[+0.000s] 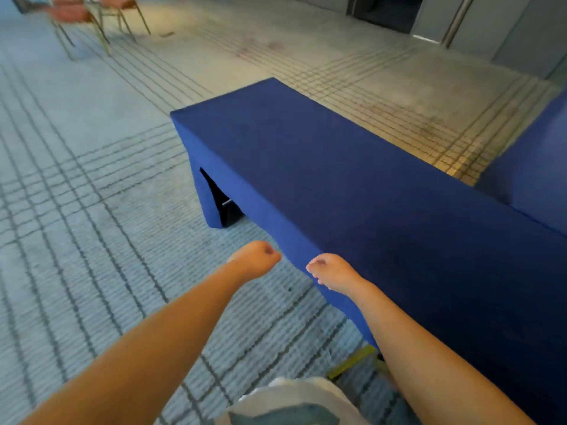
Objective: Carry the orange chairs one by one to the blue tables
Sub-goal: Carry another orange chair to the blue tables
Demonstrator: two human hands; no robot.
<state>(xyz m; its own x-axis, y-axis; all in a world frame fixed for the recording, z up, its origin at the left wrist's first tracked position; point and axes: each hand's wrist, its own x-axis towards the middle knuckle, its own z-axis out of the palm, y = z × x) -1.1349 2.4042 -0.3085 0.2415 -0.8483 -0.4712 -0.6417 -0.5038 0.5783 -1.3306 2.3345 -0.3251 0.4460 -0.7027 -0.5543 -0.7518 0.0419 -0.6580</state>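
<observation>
Orange chairs (pixel 89 13): two, blurred, on carpet (pixel 76 210) at far left, well apart from both hands | Blue table (pixel 352 185): cloth-covered, centre-right; second blue table (pixel 534 167) at right edge | Left hand (pixel 256 259): clenched, empty, above carpet | Right hand (pixel 333 273): fingers curled, empty, at table's near edge; contact unclear
</observation>
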